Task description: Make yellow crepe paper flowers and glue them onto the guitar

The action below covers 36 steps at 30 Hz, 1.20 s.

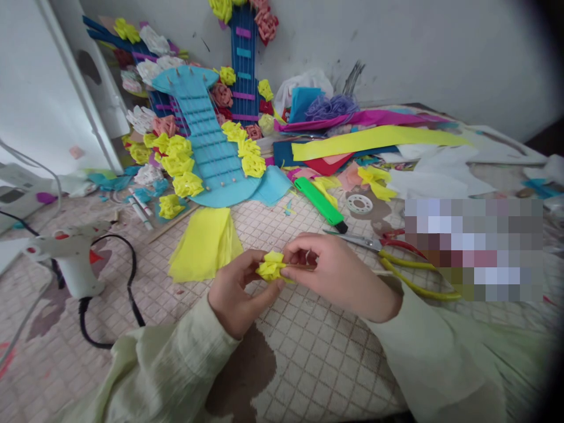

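Note:
Between my two hands is a small yellow paper flower (271,267), held above the checked tablecloth. My left hand (242,291) pinches its left side with thumb and fingers. From the right, my right hand (328,270) is closed at the flower's edge, its fingers also around a thin wooden stick (304,267) that runs toward the flower. Just behind my left hand lies a stack of yellow crepe paper sheets (205,244). Beyond it stands a light blue paper guitar (205,135) with strings and yellow flowers along its sides.
A white glue gun (74,258) with a black cord stands at the left. Right of my hands lie a green box cutter (321,204), scissors (359,239) and yellow-handled pliers (409,276). Paper strips (379,141) and scraps pile up at the back, before the wall.

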{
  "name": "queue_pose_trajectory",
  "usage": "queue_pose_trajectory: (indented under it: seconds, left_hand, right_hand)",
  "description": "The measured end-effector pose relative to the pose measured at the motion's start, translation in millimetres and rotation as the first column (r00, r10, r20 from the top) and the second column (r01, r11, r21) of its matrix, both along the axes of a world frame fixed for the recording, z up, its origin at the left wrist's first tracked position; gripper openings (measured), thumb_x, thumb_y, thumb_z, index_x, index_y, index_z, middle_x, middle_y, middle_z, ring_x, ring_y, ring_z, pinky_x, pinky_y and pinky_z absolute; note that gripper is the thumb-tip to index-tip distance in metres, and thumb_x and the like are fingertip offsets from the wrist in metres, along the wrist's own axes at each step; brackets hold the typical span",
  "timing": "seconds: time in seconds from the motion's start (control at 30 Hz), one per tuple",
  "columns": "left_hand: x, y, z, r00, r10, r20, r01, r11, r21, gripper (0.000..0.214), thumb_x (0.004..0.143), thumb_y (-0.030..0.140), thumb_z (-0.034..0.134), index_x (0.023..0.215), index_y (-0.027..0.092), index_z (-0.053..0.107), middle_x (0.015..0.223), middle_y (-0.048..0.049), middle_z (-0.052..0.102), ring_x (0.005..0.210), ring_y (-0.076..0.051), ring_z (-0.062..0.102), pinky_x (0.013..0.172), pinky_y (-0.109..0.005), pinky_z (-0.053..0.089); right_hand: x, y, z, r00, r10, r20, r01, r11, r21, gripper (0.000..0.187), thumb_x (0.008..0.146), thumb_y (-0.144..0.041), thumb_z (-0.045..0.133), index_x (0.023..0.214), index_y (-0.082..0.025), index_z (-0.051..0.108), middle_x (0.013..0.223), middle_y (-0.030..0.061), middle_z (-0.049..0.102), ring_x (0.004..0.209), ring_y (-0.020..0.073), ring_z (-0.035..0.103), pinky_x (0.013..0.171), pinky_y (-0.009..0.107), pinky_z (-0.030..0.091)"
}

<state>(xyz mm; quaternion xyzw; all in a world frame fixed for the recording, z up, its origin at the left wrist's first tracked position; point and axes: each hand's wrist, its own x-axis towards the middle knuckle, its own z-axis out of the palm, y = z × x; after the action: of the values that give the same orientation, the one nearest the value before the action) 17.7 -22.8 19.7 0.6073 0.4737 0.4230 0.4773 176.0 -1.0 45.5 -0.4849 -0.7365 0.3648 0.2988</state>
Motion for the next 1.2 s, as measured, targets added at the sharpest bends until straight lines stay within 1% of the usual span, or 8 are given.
queue_pose_trajectory:
  seconds: [0.33, 0.4, 0.5, 0.63, 0.8, 0.9, 1.03, 1.2]
  left_hand:
    - [0.0, -0.3, -1.8, 0.998, -0.031, -0.053, 0.033, 0.999, 0.032, 0.020, 0.066, 0.017, 0.061, 0.085, 0.017, 0.054, 0.078, -0.0030, 0.060, 0.073, -0.014, 0.059, 0.068, -0.028, 0.051]
    - [0.3, -0.2, -2.4, 0.997, -0.029, -0.066, 0.031, 0.999, 0.037, 0.020, 0.066, 0.018, 0.061, 0.085, 0.016, 0.054, 0.078, -0.0033, 0.060, 0.073, -0.015, 0.059, 0.068, -0.029, 0.051]
    - [0.7, 0.3, -3.5, 0.996, -0.010, -0.090, 0.013, 0.999, 0.033, 0.019, 0.066, 0.020, 0.061, 0.084, 0.016, 0.053, 0.078, -0.0038, 0.059, 0.073, -0.016, 0.059, 0.067, -0.030, 0.051]
    - [0.4, 0.9, -4.2, 0.991, 0.010, -0.133, -0.003, 0.999, 0.050, 0.019, 0.069, 0.023, 0.059, 0.085, 0.015, 0.052, 0.077, -0.0045, 0.058, 0.072, -0.016, 0.058, 0.068, -0.031, 0.050]
    - [-0.9, 1.4, -2.6, 0.988, 0.044, -0.151, -0.029, 0.994, 0.103, 0.019, 0.070, 0.023, 0.059, 0.086, 0.016, 0.051, 0.078, -0.0037, 0.057, 0.073, -0.016, 0.057, 0.068, -0.030, 0.049]
    - [-2.3, 1.7, -1.6, 0.985, 0.043, -0.170, -0.021, 0.992, 0.127, 0.024, 0.067, 0.021, 0.062, 0.088, 0.017, 0.051, 0.081, -0.0039, 0.058, 0.076, -0.016, 0.057, 0.070, -0.030, 0.049]
    - [-4.3, 2.3, -1.2, 0.992, -0.010, -0.129, 0.029, 0.989, 0.142, 0.020, 0.069, 0.018, 0.060, 0.088, 0.017, 0.051, 0.080, -0.0029, 0.057, 0.073, -0.014, 0.057, 0.068, -0.027, 0.049]
    - [-3.8, 3.1, -1.4, 1.000, -0.016, -0.021, 0.018, 0.996, 0.088, 0.020, 0.070, 0.018, 0.059, 0.088, 0.016, 0.052, 0.080, -0.0027, 0.057, 0.073, -0.012, 0.057, 0.068, -0.025, 0.049]
  right_hand:
    - [0.2, -0.6, 0.6, 1.000, -0.004, 0.022, 0.005, 0.999, -0.038, 0.009, 0.064, -0.010, 0.064, 0.065, -0.018, 0.061, 0.061, -0.0022, 0.060, 0.054, 0.0094, 0.052, 0.050, 0.022, 0.041]
    - [-0.5, -1.6, -0.1, 0.999, -0.014, 0.032, 0.015, 1.000, -0.004, 0.011, 0.063, -0.008, 0.063, 0.064, -0.018, 0.060, 0.062, -0.0019, 0.060, 0.055, 0.0098, 0.052, 0.051, 0.022, 0.041]
    - [-2.8, -3.4, -2.1, 0.997, -0.042, 0.065, 0.035, 0.995, 0.094, 0.013, 0.063, -0.006, 0.063, 0.065, -0.018, 0.058, 0.064, -0.0010, 0.060, 0.058, 0.0109, 0.052, 0.053, 0.023, 0.041]
    - [-5.8, -5.1, -5.2, 0.994, -0.050, 0.101, 0.030, 0.982, 0.187, 0.014, 0.064, -0.005, 0.061, 0.066, -0.017, 0.055, 0.066, -0.0004, 0.057, 0.061, 0.0116, 0.052, 0.055, 0.024, 0.040]
    - [-6.3, -7.0, -8.1, 0.999, -0.023, 0.046, 0.012, 0.976, 0.217, 0.014, 0.068, -0.005, 0.058, 0.070, -0.018, 0.053, 0.072, 0.0002, 0.055, 0.067, 0.0118, 0.052, 0.058, 0.024, 0.041]
    - [-5.4, -6.8, -9.2, 1.000, -0.002, 0.019, -0.001, 0.982, 0.188, 0.013, 0.069, -0.007, 0.057, 0.074, -0.018, 0.052, 0.075, -0.0005, 0.055, 0.067, 0.0113, 0.052, 0.058, 0.023, 0.041]
    - [-3.3, -4.7, -7.8, 1.000, 0.013, -0.003, -0.012, 0.990, 0.138, 0.012, 0.070, -0.010, 0.061, 0.072, -0.019, 0.053, 0.071, -0.0025, 0.057, 0.061, 0.0091, 0.051, 0.055, 0.021, 0.041]
    - [0.0, -3.6, -2.1, 0.999, 0.031, -0.027, -0.027, 0.989, 0.147, 0.008, 0.069, -0.012, 0.062, 0.071, -0.017, 0.055, 0.073, -0.0015, 0.056, 0.063, 0.0086, 0.051, 0.055, 0.020, 0.042]
